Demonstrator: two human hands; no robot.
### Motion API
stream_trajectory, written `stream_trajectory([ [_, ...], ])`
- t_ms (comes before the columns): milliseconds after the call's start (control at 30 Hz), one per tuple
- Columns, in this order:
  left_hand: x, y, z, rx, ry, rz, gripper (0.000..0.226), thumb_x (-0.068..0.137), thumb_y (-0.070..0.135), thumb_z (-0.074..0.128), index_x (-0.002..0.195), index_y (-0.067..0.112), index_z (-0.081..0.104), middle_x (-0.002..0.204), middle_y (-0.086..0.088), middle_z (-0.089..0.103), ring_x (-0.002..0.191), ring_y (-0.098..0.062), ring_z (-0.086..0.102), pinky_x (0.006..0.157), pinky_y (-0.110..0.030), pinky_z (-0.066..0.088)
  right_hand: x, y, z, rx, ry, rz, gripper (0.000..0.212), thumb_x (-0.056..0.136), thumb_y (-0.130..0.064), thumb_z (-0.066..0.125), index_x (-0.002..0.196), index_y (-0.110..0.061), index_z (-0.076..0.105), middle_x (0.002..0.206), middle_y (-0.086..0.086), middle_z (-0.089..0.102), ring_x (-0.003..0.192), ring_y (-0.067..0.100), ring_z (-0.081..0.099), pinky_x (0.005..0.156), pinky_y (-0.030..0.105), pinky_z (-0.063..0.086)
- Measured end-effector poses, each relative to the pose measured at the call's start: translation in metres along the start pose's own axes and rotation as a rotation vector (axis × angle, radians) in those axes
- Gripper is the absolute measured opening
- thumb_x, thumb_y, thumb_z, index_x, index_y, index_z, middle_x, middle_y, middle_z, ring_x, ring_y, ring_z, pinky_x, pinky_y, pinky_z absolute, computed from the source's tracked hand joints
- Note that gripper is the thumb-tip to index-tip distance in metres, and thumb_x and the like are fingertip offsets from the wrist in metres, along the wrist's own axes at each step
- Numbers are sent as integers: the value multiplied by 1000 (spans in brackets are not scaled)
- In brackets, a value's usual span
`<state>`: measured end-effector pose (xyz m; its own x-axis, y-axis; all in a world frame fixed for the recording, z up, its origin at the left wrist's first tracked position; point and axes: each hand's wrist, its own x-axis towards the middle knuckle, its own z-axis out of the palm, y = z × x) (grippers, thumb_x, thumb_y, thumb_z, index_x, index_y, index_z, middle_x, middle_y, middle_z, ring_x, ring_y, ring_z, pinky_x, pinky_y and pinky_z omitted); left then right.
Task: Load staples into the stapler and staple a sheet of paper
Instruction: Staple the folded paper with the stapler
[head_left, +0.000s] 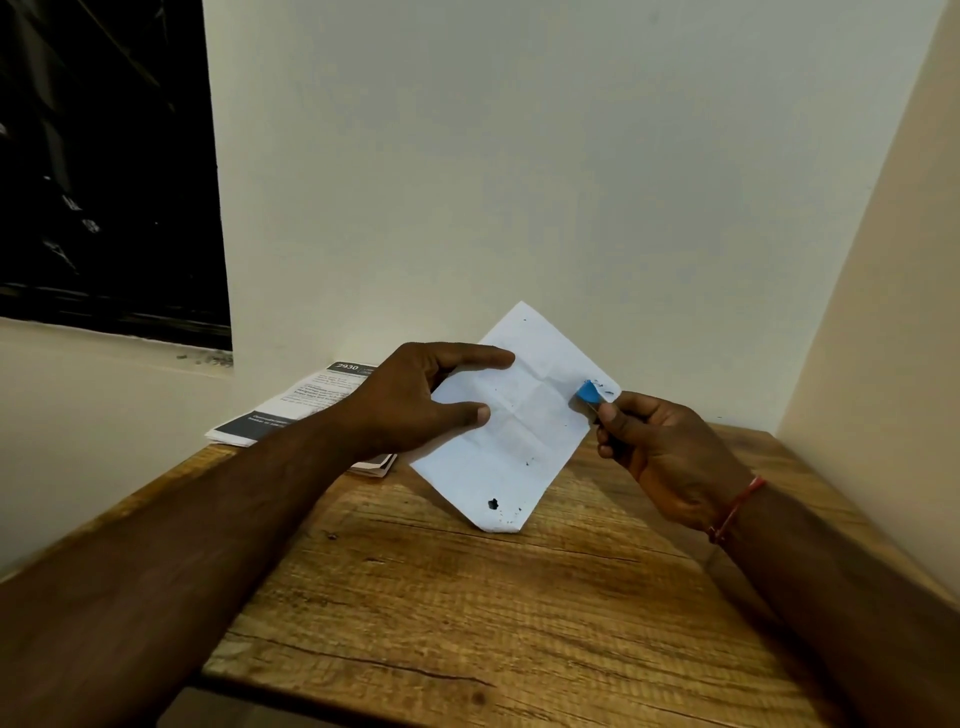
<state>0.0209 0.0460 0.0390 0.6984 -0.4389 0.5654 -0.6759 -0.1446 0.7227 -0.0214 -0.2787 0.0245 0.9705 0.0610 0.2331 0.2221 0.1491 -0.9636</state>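
A folded white sheet of paper with creases and a few dark marks is held up above the wooden table. My left hand pinches its left edge between thumb and fingers. My right hand grips a small blue stapler, whose tip lies over the paper's right corner. Most of the stapler is hidden inside my fist. No loose staples are visible.
A printed leaflet stack lies on the table's far left corner, partly under my left arm. Walls close in behind and on the right. A dark window is at the upper left.
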Motion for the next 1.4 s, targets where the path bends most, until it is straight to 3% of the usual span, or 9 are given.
stream_trajectory([
  [333,0,-1,-1,1,-8,-5,59,93,10,93,143,36,78,142,21,76,123,-2,77,94,-18,63,0,-2,3,-19,31,-4,16,88,-15,77,95,-1,79,76,3,72,69,15,63,70,31,59],
  [467,0,-2,-1,4,-13,-16,59,93,12,94,143,39,77,146,17,75,126,-6,77,104,-31,66,3,-2,2,-66,79,-18,12,102,-4,70,94,1,77,76,3,72,69,16,62,68,31,56],
  [633,1,-4,-1,-2,-15,-23,59,92,11,94,143,38,77,145,15,76,128,-9,77,110,-44,64,7,-1,3,-175,150,-46,18,103,-3,73,85,-3,79,73,8,69,67,21,58,69,35,54],
  [867,1,-4,1,-18,-5,-39,58,93,12,93,143,37,78,145,17,76,128,-7,76,112,-43,63,10,2,3,-219,251,-95,17,101,-6,77,86,-2,81,73,10,69,66,22,58,69,38,55],
  [967,1,-4,0,19,16,-35,57,93,16,94,143,40,77,147,18,74,130,-7,75,111,-42,63,5,-1,3,-47,109,-13,12,92,-15,83,93,-3,85,83,8,72,73,19,63,69,34,58],
  [1067,0,-2,-1,20,38,-30,57,94,17,93,143,40,77,144,22,75,126,-4,76,104,-32,64,0,-3,3,45,-28,62,12,88,-17,82,95,-7,87,87,5,71,78,16,68,71,29,61],
  [1233,0,1,0,46,84,-16,57,93,18,94,142,42,77,138,21,78,117,-4,78,92,-23,65,-4,1,6,69,-125,108,29,91,-14,77,115,2,75,92,8,70,82,18,67,75,29,61],
  [1400,-2,4,0,50,84,-12,56,94,18,93,143,40,77,139,18,77,117,-5,78,93,-25,66,-5,1,11,58,-130,121,30,89,-14,77,114,2,75,91,9,70,80,17,67,71,27,61],
])
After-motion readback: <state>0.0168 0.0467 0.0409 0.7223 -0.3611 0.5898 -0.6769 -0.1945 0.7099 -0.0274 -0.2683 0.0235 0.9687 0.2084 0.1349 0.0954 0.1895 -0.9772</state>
